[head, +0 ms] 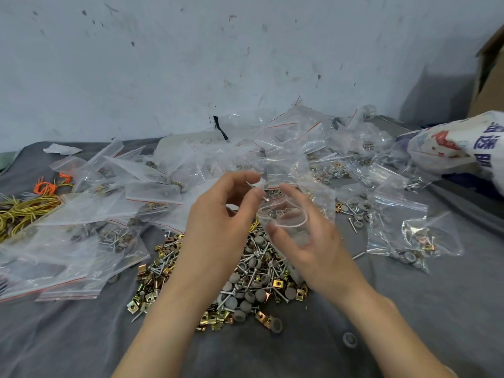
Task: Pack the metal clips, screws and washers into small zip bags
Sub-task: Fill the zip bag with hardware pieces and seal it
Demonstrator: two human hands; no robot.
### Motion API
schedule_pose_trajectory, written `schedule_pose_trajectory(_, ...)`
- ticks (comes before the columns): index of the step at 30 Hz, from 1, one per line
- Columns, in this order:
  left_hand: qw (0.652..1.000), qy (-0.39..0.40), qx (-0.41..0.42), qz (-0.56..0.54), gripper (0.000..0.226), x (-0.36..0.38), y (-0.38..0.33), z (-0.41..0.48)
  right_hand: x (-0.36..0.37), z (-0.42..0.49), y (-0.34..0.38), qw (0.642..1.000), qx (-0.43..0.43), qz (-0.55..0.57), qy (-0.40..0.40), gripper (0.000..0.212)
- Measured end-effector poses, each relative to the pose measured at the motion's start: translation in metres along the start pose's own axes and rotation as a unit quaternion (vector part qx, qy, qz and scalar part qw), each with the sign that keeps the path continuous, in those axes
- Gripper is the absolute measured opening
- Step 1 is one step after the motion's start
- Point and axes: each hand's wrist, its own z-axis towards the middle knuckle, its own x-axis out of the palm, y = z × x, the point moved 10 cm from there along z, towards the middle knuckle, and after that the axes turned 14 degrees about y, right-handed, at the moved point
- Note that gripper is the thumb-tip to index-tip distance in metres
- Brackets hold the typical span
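Note:
My right hand (302, 241) holds a small clear zip bag (286, 222) with its mouth open toward me. My left hand (218, 222) pinches a thin screw (256, 190) between thumb and forefinger just above the bag's mouth. Below both hands lies a heap of screws, brass-coloured metal clips and grey round washers (245, 279) on the dark grey cloth (409, 309). What is inside the held bag is hard to make out.
Many clear zip bags (90, 241), some filled, lie spread at the left and back. More filled bags (403, 236) sit at the right. Yellow and orange cords (30, 205) lie far left. A printed white sack (458, 143) and a cardboard box (491, 64) stand at the right.

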Motion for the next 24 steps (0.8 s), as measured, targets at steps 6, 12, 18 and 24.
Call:
schedule_pose_trajectory(6,0.997,0.051,0.010,0.055,0.015,0.014,-0.004,0.001,0.003,-0.001,-0.001,1.000,0.005,-0.008,0.014,0.064)
schedule_pose_trajectory(12,0.998,0.013,0.005,0.064,0.017,-0.004,0.000,-0.001,-0.004,-0.002,-0.001,1.000,0.001,0.012,-0.005,0.059)
schedule_pose_trajectory(18,0.982,0.063,-0.112,0.142,0.021,-0.012,0.047,-0.004,-0.019,-0.005,-0.008,0.998,0.015,0.038,-0.039,0.064)
schedule_pose_trajectory(24,0.918,0.220,-0.186,0.274,0.020,0.017,0.090,-0.021,-0.033,-0.004,-0.016,0.992,0.022,0.096,-0.077,0.065)
